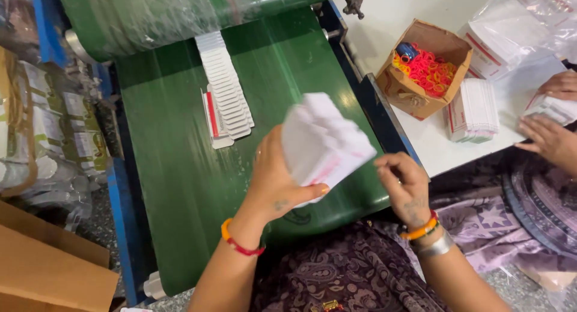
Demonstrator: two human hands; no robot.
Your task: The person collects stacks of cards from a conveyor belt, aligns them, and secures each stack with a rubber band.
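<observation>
My left hand [277, 183] grips a thick stack of white paper packets [324, 141] with red print, held above the green conveyor belt [174, 162]. The stack is blurred by motion. My right hand [404, 181] hovers just right of the stack with fingers curled, holding nothing I can see. Farther up the belt, a long overlapping row of white packets [225, 87] comes out from under a roller wrapped in clear film [174, 12].
A white table [433, 147] at right carries a cardboard box of coloured rubber bands [425, 67], a stack of packets [475, 111] and clear plastic bags [529, 24]. Another person's hands [550, 138] handle packets there. Cardboard [42, 270] lies at lower left.
</observation>
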